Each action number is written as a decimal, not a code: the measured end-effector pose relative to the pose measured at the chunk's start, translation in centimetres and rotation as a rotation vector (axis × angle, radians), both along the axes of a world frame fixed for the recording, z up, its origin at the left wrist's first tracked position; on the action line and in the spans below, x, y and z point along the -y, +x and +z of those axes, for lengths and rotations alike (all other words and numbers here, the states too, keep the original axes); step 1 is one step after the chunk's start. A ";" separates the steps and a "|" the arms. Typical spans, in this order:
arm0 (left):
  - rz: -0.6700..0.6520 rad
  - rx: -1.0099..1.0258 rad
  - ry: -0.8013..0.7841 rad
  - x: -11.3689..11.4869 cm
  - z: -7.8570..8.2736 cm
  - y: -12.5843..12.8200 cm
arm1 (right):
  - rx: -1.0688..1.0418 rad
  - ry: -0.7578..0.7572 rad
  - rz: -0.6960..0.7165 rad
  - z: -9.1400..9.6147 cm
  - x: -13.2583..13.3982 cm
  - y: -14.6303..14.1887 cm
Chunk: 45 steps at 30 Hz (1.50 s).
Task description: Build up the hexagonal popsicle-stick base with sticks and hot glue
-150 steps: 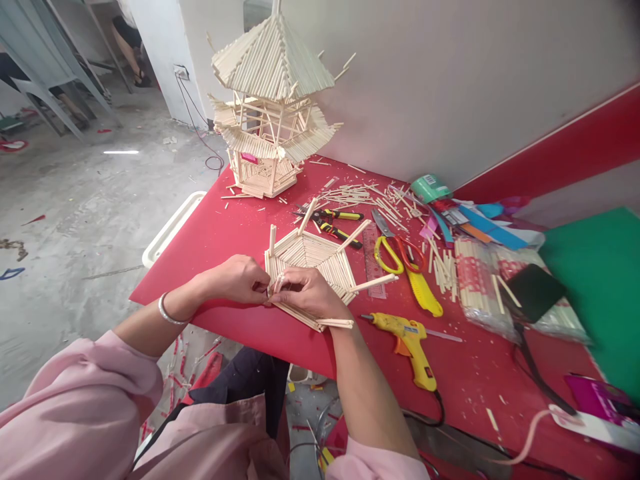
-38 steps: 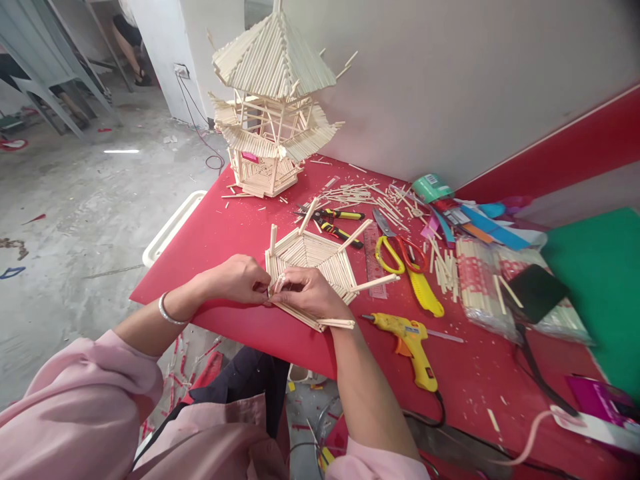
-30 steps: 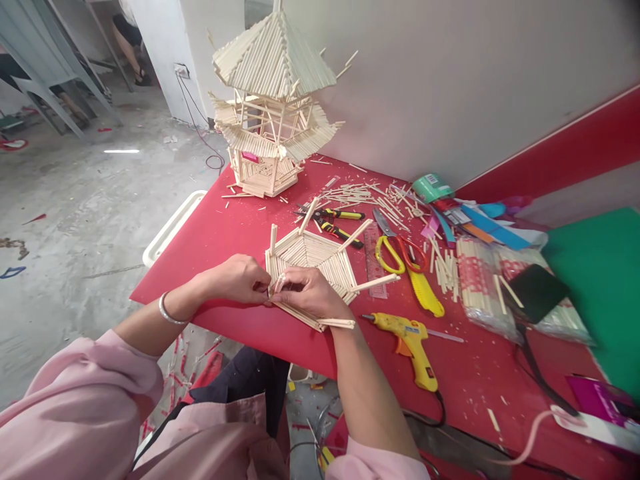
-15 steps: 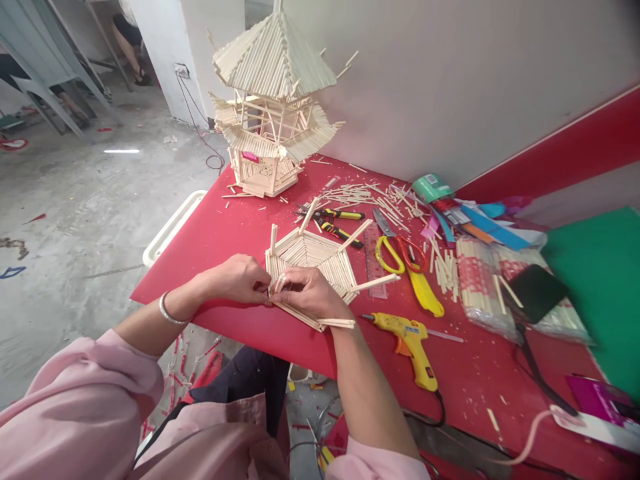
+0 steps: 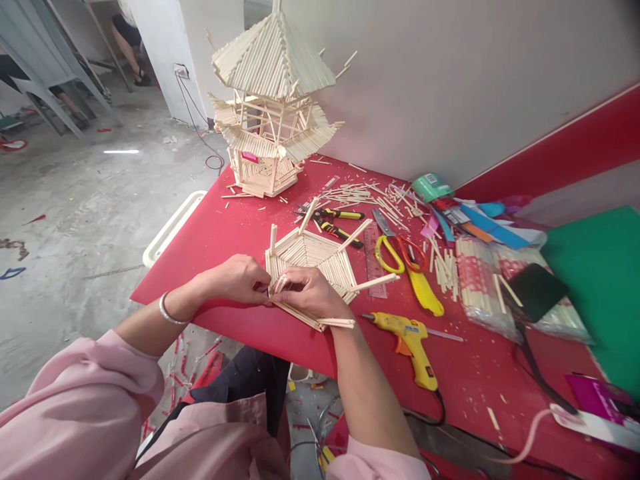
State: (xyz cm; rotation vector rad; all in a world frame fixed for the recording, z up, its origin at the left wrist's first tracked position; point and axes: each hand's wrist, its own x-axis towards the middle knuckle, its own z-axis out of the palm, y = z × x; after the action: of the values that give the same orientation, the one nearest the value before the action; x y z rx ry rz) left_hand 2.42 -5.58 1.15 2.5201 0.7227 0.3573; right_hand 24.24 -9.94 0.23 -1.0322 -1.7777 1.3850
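A hexagonal base of wooden sticks (image 5: 313, 257) lies on the red table, with short stick posts standing at its corners. At its near left corner my left hand (image 5: 243, 279) is closed, thumb and fingers pinched at the edge. My right hand (image 5: 311, 291) reaches over the base, its fingers closed around a short stick post (image 5: 280, 283) at that same corner. The two hands' fingertips meet there. Whatever my left fingers pinch is hidden. Behind the base stands a tiered stick pavilion (image 5: 275, 100).
Right of the base lie a yellow glue gun (image 5: 410, 340), scissors (image 5: 393, 247), pliers (image 5: 337, 223), a yellow cutter (image 5: 424, 290) and a pink ruler (image 5: 374, 260). Loose sticks (image 5: 360, 193) are scattered farther back. Bagged sticks (image 5: 483, 283) sit at the right.
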 end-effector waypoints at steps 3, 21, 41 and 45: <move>0.001 -0.003 -0.012 0.0 0.0 0.0 | -0.014 0.002 0.001 -0.1 0.0 0.0; 0.428 0.028 -0.573 -3.6 1.8 -1.7 | -0.057 0.027 -0.022 -0.8 -0.1 -0.2; 0.396 0.646 -0.449 -12.2 -3.5 7.6 | -0.034 0.043 -0.038 -0.3 0.1 0.1; 0.377 0.676 -0.444 -12.3 -3.8 8.1 | -0.013 0.037 -0.043 -0.3 0.4 0.3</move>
State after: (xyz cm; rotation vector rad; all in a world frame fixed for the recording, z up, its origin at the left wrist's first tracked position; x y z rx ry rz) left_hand 10.48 6.69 -2.68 1.6798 0.8657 0.9947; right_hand 24.52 -10.29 -0.10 -1.0340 -1.7553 1.3248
